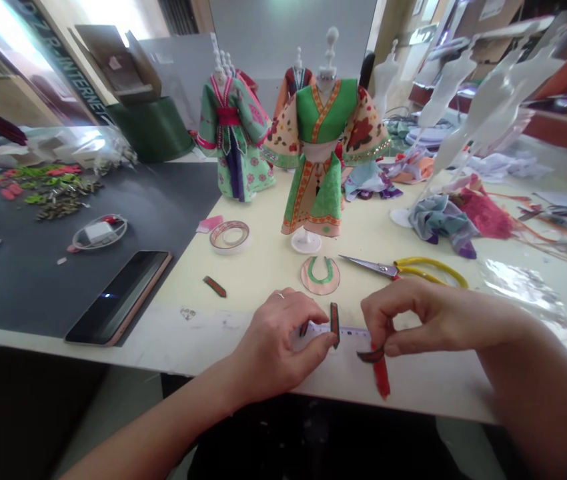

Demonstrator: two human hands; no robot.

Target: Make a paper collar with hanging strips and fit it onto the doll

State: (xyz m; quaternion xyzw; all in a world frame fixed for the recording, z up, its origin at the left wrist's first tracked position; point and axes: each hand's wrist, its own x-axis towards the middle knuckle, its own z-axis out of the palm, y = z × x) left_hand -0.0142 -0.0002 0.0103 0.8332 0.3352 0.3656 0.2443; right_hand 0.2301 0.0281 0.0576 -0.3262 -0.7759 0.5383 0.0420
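My left hand (pixel 283 340) rests near the table's front edge, thumb and fingers apart. Its thumb tip lies against the lower end of a short red strip with dark edges (pixel 334 323). A clear ruler (pixel 353 331) lies beneath, partly hidden by that hand, along with another small dark-edged piece (pixel 304 328). Between thumb and forefinger, my right hand (pixel 413 320) pinches a thin dark curved strip (pixel 369 357). A wider red strip (pixel 381 380) runs below those fingers; whether it is gripped too is unclear. Another pointed red strip (pixel 215 287) lies to the left.
Yellow-handled scissors (pixel 428 268) lie beyond my right hand. A round pink piece with green trim (pixel 320 275), a tape roll (pixel 230 237) and a phone (pixel 119 297) are on the table. Dressed miniature mannequins (pixel 327 110) stand behind; fabric scraps (pixel 443 223) lie at right.
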